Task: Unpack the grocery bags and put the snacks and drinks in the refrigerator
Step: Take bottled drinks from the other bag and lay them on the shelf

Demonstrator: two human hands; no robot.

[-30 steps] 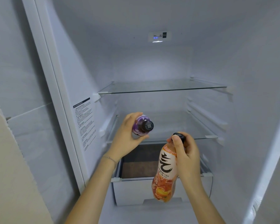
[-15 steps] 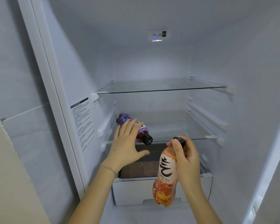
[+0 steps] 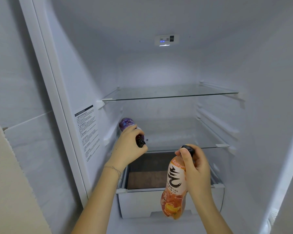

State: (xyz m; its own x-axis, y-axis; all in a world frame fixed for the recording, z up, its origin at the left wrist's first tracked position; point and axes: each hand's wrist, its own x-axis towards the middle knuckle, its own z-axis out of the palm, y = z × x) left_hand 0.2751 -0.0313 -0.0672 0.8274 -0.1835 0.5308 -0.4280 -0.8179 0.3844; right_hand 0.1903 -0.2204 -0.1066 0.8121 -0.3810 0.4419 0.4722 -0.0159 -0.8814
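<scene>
Holds purple bottle (image 3: 126,124) by its neck in left grip (image 3: 128,149), lying on lower glass shelf (image 3: 176,141) at left wall. Clasps orange bottle (image 3: 173,191) in right grip (image 3: 197,169), upright before drawer (image 3: 139,205).

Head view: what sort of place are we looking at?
The inside of an open refrigerator, probably a home one: glass shelves, a drawer below, a lit control panel on the back wall. The left hand holds a purple drink bottle lying on the lower shelf.
</scene>
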